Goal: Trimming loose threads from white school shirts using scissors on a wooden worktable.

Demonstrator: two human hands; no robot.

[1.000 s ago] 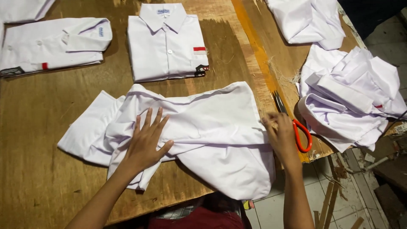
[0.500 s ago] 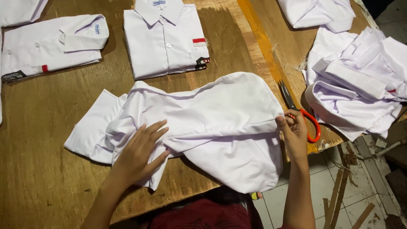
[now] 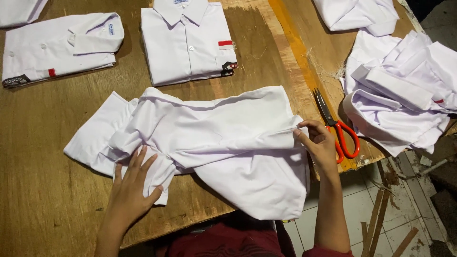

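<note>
Left hand (image 3: 131,190) flat, fingers spread, pinning shirt (image 3: 214,143). Right hand (image 3: 318,143) pinches fold edge. Advise: keep edge taut, crease straight; scissors (image 3: 339,128) just beyond right fingertips.

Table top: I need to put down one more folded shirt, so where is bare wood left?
Bare wood lies on the table left of the left hand, below the spread shirt. The right end is crowded: scissors, the right hand, and a heap of shirts.
</note>
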